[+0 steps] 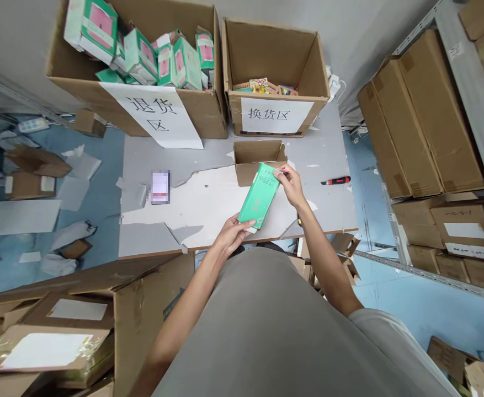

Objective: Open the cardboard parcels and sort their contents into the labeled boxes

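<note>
Both hands hold 1 green box (259, 196) above the grey table (333, 212) — the left hand (234, 232) pinches its near end, the right hand (290, 183) its far corner, fingers closed on it, beside a small open carton (255, 160).

slim green box (259, 196), flat rectangular carton, faint white print on top face, pale strip at near end, tilted diagonally lower-left to upper-right, centre of frame, left hand (232, 231) gripping lower end, right hand (291, 184) pinching upper corner
</note>
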`<state>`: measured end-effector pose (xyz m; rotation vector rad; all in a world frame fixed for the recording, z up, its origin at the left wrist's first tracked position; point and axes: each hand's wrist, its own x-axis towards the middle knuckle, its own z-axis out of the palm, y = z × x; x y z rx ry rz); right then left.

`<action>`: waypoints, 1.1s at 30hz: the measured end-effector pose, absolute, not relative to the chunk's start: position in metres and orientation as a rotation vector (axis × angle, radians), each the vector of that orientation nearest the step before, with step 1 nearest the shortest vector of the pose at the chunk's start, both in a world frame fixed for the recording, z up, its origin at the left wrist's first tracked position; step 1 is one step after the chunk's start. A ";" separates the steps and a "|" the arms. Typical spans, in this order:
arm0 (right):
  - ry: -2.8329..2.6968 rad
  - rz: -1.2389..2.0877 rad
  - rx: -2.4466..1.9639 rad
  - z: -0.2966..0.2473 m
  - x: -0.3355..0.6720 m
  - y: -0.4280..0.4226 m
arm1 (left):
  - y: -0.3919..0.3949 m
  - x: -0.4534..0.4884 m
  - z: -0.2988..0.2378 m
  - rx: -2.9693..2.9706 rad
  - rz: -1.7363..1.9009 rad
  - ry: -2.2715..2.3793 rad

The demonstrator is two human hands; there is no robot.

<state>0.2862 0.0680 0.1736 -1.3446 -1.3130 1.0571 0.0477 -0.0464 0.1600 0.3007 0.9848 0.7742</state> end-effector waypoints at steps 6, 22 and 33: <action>-1.353 1.069 -1.365 0.173 0.280 0.068 | -0.047 0.045 0.161 0.321 0.733 1.023; -1.266 0.785 -1.619 0.174 0.230 0.051 | -0.040 0.065 0.150 0.967 1.018 1.437; -1.213 0.953 -1.447 0.161 0.248 0.063 | -0.045 0.041 0.160 0.366 0.753 1.045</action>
